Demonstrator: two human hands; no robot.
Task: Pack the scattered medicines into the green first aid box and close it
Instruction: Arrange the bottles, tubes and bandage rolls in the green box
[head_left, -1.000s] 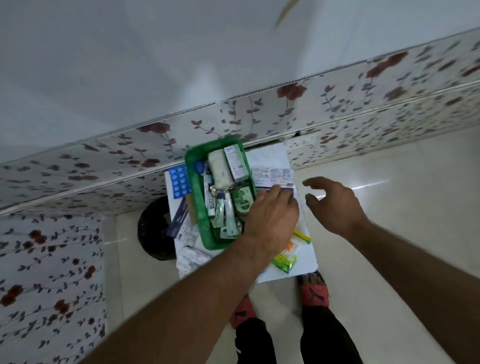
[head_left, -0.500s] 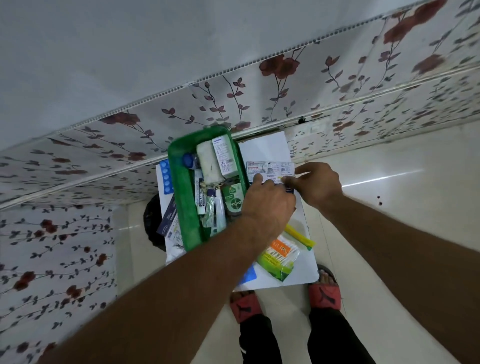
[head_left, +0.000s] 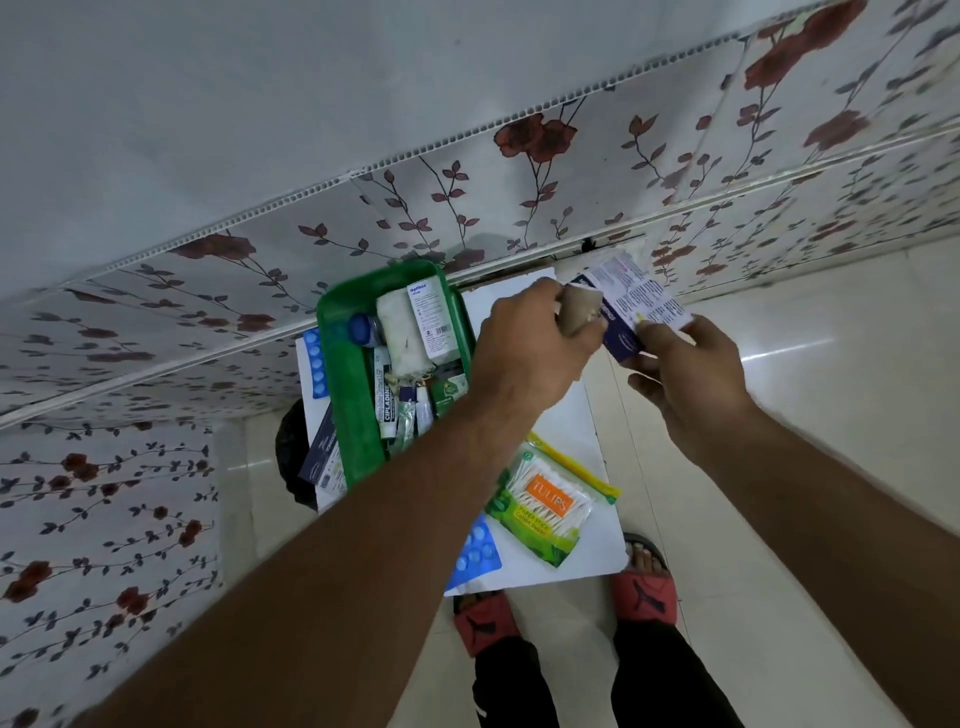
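Note:
The green first aid box (head_left: 349, 415) stands open on a small white table (head_left: 582, 426), holding tubes, a bandage roll and small cartons. My right hand (head_left: 691, 384) holds a white and blue medicine carton (head_left: 636, 306) lifted above the table's far right corner. My left hand (head_left: 524, 353) grips a brown flap at the carton's left end. A pack of cotton swabs (head_left: 543, 506) and a blue blister strip (head_left: 475, 553) lie on the table near me. Another blue blister strip (head_left: 315, 364) and a dark carton (head_left: 323, 452) lie left of the box.
A floral-patterned wall (head_left: 467, 197) runs right behind the table. A dark round object (head_left: 291, 462) sits on the floor under the table's left side. My feet in red sandals (head_left: 644, 587) stand at the table's near edge on a pale tiled floor.
The medicine carton lay flat on the table beside the box; both hands took hold of it and lifted it up and to the right. The view has moved closer.

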